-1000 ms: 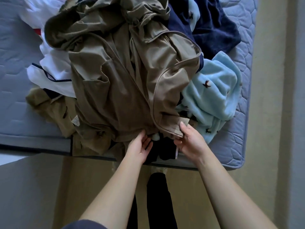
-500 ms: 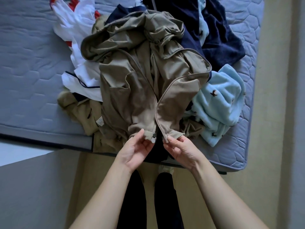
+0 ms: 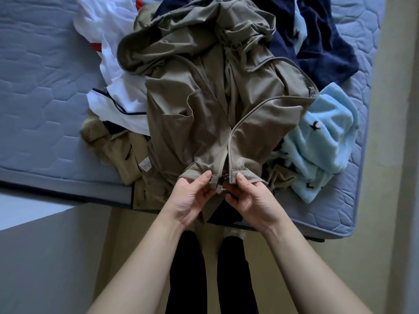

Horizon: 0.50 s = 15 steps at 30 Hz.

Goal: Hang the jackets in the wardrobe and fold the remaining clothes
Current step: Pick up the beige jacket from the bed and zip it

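Note:
A khaki hooded zip jacket (image 3: 204,105) lies crumpled on top of a pile of clothes on the bed, hood to the upper left, its hem at the bed's near edge. My left hand (image 3: 192,198) pinches the left hem corner beside the zipper. The right hem corner is pinched by my right hand (image 3: 247,198). Both zipper ends (image 3: 221,182) meet between my thumbs. Under the jacket lie a white garment with red and navy trim (image 3: 113,71), a tan garment (image 3: 120,152), a navy fleece (image 3: 322,51) and a light blue fleece with small birds (image 3: 322,141).
The grey-blue quilted mattress (image 3: 40,91) spreads to the left, its near edge (image 3: 56,186) in front of me. A beige floor (image 3: 396,155) runs along the bed's right side. A pale surface (image 3: 45,257) fills the lower left. My dark-clad legs (image 3: 208,275) stand below.
Both hands moved together to the jacket's hem and now pinch the two zipper ends side by side. The view has shifted, so the pile sits further right.

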Each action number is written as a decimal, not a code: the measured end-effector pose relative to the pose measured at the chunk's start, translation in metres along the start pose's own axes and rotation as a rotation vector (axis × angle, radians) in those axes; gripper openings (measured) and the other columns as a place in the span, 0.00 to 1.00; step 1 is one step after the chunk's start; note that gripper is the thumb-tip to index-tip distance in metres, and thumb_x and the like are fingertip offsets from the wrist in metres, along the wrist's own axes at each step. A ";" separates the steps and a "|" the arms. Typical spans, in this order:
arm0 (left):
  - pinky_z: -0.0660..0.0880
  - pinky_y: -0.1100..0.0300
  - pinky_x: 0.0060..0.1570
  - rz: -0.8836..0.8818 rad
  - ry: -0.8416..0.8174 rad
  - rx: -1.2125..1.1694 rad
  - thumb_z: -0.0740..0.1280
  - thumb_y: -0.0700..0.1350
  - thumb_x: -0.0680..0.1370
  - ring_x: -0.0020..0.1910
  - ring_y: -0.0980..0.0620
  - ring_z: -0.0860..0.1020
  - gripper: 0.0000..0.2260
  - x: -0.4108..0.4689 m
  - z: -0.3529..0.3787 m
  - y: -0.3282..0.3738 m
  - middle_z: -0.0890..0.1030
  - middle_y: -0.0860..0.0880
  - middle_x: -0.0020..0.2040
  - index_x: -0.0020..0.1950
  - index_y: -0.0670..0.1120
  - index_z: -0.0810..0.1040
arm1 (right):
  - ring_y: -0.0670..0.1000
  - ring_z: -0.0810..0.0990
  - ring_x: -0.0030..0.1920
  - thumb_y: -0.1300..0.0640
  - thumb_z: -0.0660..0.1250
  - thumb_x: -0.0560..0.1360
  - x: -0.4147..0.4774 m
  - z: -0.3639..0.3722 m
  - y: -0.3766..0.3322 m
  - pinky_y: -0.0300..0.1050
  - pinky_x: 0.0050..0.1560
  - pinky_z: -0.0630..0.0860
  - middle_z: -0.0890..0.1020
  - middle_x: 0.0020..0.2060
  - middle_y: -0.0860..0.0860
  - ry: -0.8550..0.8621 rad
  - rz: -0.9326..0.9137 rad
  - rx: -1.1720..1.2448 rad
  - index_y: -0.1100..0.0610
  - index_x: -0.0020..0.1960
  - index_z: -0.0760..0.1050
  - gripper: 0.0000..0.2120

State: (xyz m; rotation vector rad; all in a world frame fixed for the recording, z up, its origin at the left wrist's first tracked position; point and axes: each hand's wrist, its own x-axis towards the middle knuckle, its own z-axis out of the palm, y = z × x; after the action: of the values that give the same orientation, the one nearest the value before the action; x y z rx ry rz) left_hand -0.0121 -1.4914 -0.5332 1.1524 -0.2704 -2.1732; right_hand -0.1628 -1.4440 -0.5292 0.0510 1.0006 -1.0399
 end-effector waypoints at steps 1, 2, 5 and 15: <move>0.80 0.60 0.41 0.008 0.020 0.011 0.67 0.38 0.72 0.36 0.53 0.82 0.05 0.000 0.000 0.002 0.83 0.45 0.39 0.48 0.43 0.79 | 0.46 0.82 0.47 0.56 0.64 0.74 0.001 0.000 -0.001 0.41 0.46 0.74 0.84 0.45 0.49 0.004 0.003 0.003 0.51 0.45 0.83 0.09; 0.80 0.60 0.38 0.015 0.047 0.026 0.67 0.38 0.72 0.35 0.54 0.81 0.06 0.001 -0.001 0.002 0.83 0.46 0.37 0.49 0.43 0.76 | 0.46 0.82 0.47 0.56 0.64 0.74 0.001 0.001 -0.002 0.40 0.46 0.74 0.84 0.45 0.49 0.011 0.006 0.009 0.51 0.45 0.84 0.09; 0.78 0.61 0.34 -0.015 0.165 -0.003 0.67 0.37 0.72 0.33 0.55 0.81 0.05 0.002 -0.004 0.004 0.82 0.47 0.34 0.47 0.41 0.77 | 0.44 0.82 0.40 0.56 0.65 0.72 0.003 0.000 -0.004 0.37 0.38 0.76 0.84 0.41 0.48 0.080 0.011 0.044 0.52 0.41 0.83 0.08; 0.78 0.55 0.41 -0.093 0.766 0.335 0.66 0.34 0.77 0.41 0.48 0.79 0.22 0.007 -0.041 -0.008 0.77 0.44 0.54 0.68 0.50 0.68 | 0.43 0.75 0.26 0.63 0.63 0.79 0.007 -0.023 0.004 0.38 0.30 0.73 0.83 0.34 0.51 0.534 0.079 0.144 0.54 0.52 0.68 0.06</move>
State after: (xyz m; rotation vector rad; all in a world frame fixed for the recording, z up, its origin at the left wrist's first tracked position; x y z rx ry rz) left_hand 0.0142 -1.4850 -0.5652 2.1153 -0.2415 -1.6306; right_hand -0.1743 -1.4355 -0.5491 0.5037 1.3881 -1.0466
